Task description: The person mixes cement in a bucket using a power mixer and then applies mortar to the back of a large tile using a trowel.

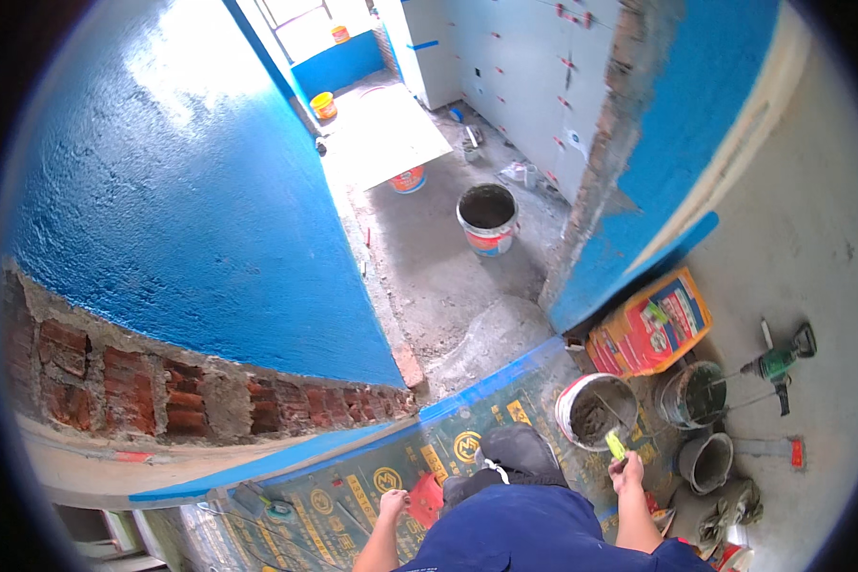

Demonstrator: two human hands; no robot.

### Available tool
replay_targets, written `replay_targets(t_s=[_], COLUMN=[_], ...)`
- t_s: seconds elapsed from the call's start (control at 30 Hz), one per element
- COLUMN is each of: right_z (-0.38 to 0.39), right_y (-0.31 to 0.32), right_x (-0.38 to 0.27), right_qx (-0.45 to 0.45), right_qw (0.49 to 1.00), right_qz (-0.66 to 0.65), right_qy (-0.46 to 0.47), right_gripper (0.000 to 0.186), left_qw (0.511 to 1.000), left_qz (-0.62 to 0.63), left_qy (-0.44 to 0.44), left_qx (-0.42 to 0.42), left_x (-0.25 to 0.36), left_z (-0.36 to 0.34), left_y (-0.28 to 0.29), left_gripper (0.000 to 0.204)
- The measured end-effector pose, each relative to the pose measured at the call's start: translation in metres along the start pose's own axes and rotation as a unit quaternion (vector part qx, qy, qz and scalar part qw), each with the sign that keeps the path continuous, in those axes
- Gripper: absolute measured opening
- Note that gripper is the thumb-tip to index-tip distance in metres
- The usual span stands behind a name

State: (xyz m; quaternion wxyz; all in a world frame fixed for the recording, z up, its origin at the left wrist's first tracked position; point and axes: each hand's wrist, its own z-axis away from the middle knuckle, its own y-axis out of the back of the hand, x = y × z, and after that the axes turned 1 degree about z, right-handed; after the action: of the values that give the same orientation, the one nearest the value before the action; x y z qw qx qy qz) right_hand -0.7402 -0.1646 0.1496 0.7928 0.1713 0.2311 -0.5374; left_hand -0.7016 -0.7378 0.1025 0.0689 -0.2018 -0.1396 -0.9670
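My right hand (626,474) is closed round the end of a yellow-green handled tool (617,445), held at the near rim of a white bucket (564,416). Grey mortar (593,418) fills part of that bucket; the tool's working end is too unclear to name. My left hand (394,503) is closed beside a flat red piece (426,500), left of my body. Whether the fingers grip that piece or something smaller, I cannot make out.
Right of the mortar stand a grey-smeared bucket (675,398), a smaller bucket (704,464), an orange-yellow bag (650,324) and a green power mixer (782,357). Ahead, past the doorway, a bucket (489,238) stands on concrete. Broken brick (124,381) edges the blue wall (200,248).
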Motion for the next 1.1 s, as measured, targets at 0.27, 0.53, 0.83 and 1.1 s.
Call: replay_targets(t_s=[0.27, 0.53, 0.83, 1.1], right_z=[0.104, 0.12, 0.033, 0.019], right_y=[-0.266, -0.496, -0.688, -0.816], right_x=[-0.069, -0.073, -0.074, -0.081], right_qx=[-0.381, -0.612, -0.445, -0.382], right_qw=[0.924, 0.773, 0.852, 0.855], right_qz=[-0.038, 0.144, 0.276, 0.286], right_qy=[0.003, -0.083, 0.014, 0.204], right_gripper=[0.024, 0.031, 0.018, 0.018], left_qw=[0.997, 0.99, 0.981, 0.995], left_qz=[0.016, -0.054, 0.172, -0.081], left_qy=[-0.051, -0.126, -0.09, 0.021], left_qx=[-0.064, -0.035, 0.016, -0.063], left_x=[0.113, 0.231, 0.425, 0.508], left_z=[-0.058, -0.196, -0.24, -0.308], left_y=[-0.062, -0.053, -0.034, -0.009], left_gripper=[0.012, 0.02, 0.011, 0.012])
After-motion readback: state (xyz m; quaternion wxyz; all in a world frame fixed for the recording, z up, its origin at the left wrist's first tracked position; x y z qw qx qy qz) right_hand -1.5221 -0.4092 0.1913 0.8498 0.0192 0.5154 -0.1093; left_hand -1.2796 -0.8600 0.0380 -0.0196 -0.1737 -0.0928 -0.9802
